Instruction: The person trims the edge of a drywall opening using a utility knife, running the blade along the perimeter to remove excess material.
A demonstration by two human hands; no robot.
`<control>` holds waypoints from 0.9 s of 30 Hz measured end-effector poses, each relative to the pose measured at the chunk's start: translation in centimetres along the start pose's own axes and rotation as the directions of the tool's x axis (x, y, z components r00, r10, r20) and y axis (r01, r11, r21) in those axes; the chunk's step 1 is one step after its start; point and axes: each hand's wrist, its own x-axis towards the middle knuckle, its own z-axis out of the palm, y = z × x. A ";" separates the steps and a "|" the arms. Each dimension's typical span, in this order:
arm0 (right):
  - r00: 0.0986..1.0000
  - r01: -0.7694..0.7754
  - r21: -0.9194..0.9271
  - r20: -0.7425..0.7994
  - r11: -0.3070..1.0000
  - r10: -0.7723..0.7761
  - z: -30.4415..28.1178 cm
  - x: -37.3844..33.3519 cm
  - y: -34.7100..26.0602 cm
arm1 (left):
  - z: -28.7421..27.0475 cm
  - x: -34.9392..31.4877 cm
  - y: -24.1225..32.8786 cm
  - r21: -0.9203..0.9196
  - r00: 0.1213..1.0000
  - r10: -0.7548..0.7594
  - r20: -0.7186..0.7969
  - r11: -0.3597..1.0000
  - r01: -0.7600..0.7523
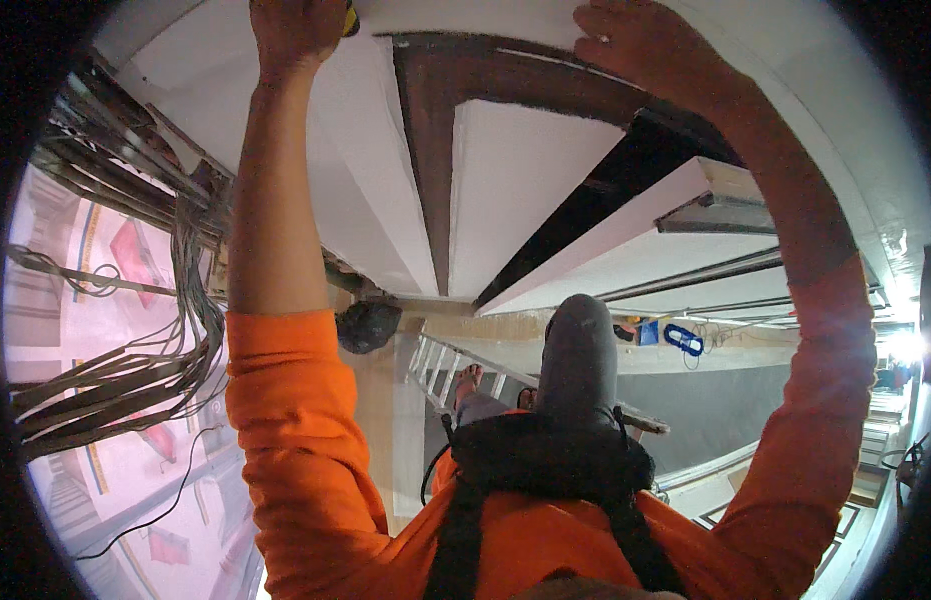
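Observation:
Both my arms, in orange sleeves, reach up to a pale overhead surface (465,15). At the top edge my left hand (295,40) is closed around a small yellow-and-black object (350,18), mostly cut off by the frame, so its kind is unclear. Further right, my right hand (655,50) lies against the pale surface beside a dark brown band (425,120), its fingers stretched out and holding nothing visible. Between my arms are a white panel (515,160) and a black recess strip (595,190). A white boxed edge (675,215) slopes nearby.
Bundled loose cables (190,250) hang at the left beside a pink printed surface (135,340). Below me a ladder (450,370) stands by my bare foot (469,380). A dark bundle (368,325) and a blue coiled item (683,340) are lower down. A bright lamp (903,347) glares at the right.

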 end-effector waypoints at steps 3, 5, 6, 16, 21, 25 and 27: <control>0.999 0.044 -0.052 0.007 0.998 -0.043 0.5 -0.2 0.3 | 0.7 0.5 -0.1 0.153 0.997 0.033 -0.063 0.988 -0.023; 0.997 0.082 -0.087 -0.002 0.993 -0.082 0.5 0.0 0.3 | 0.6 0.1 0.1 0.085 0.999 0.013 -0.036 0.996 -0.010; 0.994 0.102 -0.107 -0.015 0.989 -0.104 0.6 0.3 0.3 | 0.3 0.0 0.3 0.059 1.000 0.007 -0.024 0.998 -0.006; 0.998 0.054 -0.096 0.016 0.994 -0.053 1.5 -0.1 -0.2 | 0.4 0.7 -1.5 0.184 0.974 0.219 -0.065 0.962 -0.204; 0.995 0.060 -0.130 0.093 0.990 -0.048 1.8 -1.7 0.3 | 0.3 0.5 -1.0 0.187 0.982 0.185 -0.050 0.967 -0.172; 0.989 -0.018 -0.146 0.141 0.989 0.039 0.2 -4.4 0.5 | 0.2 0.5 -0.8 0.184 0.993 0.114 -0.044 0.977 -0.104; 0.978 -0.093 -0.120 0.177 0.988 0.113 -0.9 -5.2 0.3 | 0.5 0.3 0.6 0.174 0.998 -0.048 -0.050 0.983 0.056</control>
